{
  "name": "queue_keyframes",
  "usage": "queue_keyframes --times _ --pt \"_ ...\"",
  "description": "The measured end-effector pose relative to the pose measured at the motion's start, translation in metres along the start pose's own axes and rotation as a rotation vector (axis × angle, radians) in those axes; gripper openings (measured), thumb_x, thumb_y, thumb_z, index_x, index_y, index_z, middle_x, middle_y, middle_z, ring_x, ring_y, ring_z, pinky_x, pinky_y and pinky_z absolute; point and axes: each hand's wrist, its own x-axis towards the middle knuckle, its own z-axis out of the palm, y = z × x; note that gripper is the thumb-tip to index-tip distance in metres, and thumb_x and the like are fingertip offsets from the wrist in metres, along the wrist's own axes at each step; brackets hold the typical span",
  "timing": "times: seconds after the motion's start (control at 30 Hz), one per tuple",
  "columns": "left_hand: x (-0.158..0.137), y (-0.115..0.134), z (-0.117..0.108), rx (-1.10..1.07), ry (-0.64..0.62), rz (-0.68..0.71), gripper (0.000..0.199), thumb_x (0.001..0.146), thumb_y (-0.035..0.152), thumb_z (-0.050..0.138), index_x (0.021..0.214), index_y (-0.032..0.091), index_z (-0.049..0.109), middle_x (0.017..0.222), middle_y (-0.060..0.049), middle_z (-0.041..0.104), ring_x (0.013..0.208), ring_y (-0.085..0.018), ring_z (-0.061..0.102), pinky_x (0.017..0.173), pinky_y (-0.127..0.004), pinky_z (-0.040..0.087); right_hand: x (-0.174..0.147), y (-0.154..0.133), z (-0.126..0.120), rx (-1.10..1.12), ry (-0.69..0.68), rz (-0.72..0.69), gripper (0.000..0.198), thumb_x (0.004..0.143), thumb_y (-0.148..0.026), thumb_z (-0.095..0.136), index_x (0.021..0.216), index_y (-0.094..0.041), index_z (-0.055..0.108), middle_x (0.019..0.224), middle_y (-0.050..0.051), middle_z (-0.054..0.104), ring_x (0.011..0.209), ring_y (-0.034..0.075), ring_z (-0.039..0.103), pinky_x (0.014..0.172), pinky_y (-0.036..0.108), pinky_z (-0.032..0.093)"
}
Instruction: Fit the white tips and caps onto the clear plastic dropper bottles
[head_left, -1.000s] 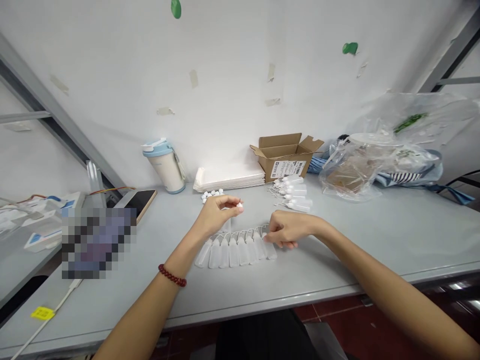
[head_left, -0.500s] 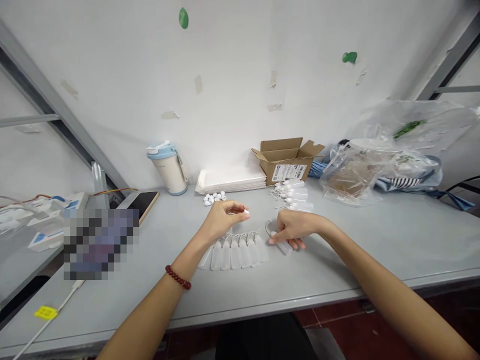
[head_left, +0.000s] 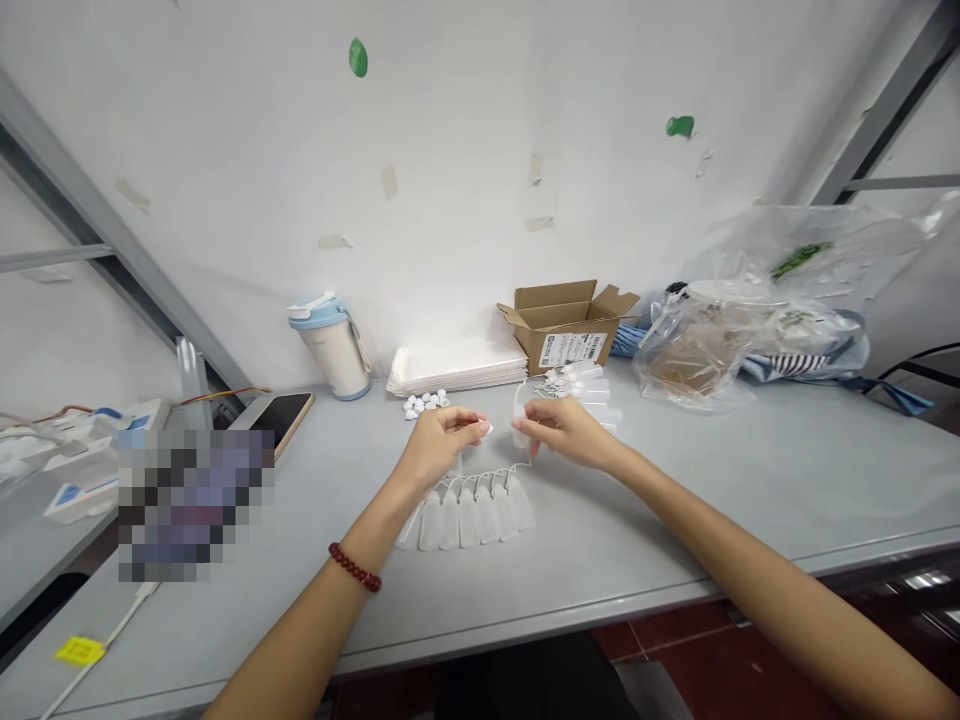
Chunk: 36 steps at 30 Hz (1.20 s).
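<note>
My left hand (head_left: pixel 450 440) pinches a small white cap (head_left: pixel 489 428) between thumb and fingertips. Facing it, my right hand (head_left: pixel 562 428) is closed on a translucent plastic bottle (head_left: pixel 520 425), held upright above the table. A white cord hangs from near this bottle. Below my hands lies a row of similar translucent bottles (head_left: pixel 469 518), with white cords at their tops. Several loose white caps (head_left: pixel 424 403) form a pile behind my left hand. More bottles (head_left: pixel 592 390) lie behind my right hand, partly hidden by it.
An open cardboard box (head_left: pixel 566 330) and a stack of white packets (head_left: pixel 457 370) stand by the wall. A tumbler (head_left: pixel 334 350) is at the back left, near a phone (head_left: pixel 285 420). Clear plastic bags (head_left: pixel 705 345) lie at the right. The table's front edge (head_left: pixel 540 625) runs below my forearms.
My right hand has lifted the bottle off the table and brought it left, close to the cap. The left hand stays nearly in place, still pinching the cap. The view has shifted slightly.
</note>
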Motion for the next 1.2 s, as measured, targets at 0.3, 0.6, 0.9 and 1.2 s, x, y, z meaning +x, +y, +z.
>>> queue_keyframes --times 0.3,0.6,0.9,1.2 --pt "0.014 -0.02 0.006 0.039 0.108 0.084 0.015 0.066 0.019 0.07 0.079 0.012 0.068 0.082 -0.008 0.07 0.078 -0.019 0.065 0.081 -0.036 0.049 0.013 0.021 0.024 -0.272 0.0 -0.222 0.025 0.091 -0.034 0.044 0.074 -0.016 0.053 0.076 0.005 0.059 0.068 0.015 0.049 0.065 0.026 0.036" --pt "0.017 -0.021 0.008 -0.004 0.089 0.18 0.012 0.065 0.018 0.068 0.076 0.013 0.067 0.082 -0.007 0.071 0.081 -0.019 0.065 0.083 -0.035 0.049 0.009 0.01 0.02 -0.296 -0.042 -0.235 0.025 0.09 -0.031 0.044 0.071 -0.016 0.05 0.075 0.005 0.055 0.069 0.015 0.047 0.068 0.028 0.035" --pt "0.014 -0.02 0.004 0.045 0.015 0.259 0.013 0.067 0.024 0.067 0.075 0.014 0.065 0.08 -0.006 0.068 0.078 -0.017 0.062 0.078 -0.031 0.048 0.006 0.006 0.014 0.005 -0.061 -0.171 0.032 0.09 -0.035 0.039 0.071 -0.016 0.056 0.07 0.003 0.058 0.064 0.014 0.048 0.063 0.027 0.035" --pt "0.005 -0.006 -0.002 0.02 -0.101 0.292 0.018 0.071 0.028 0.067 0.082 0.014 0.066 0.086 -0.006 0.067 0.083 -0.017 0.06 0.081 -0.03 0.048 0.005 0.001 0.016 0.569 -0.116 0.056 0.031 0.084 -0.048 0.046 0.087 -0.017 0.051 0.066 -0.001 0.053 0.044 0.006 0.027 0.044 0.022 0.022"
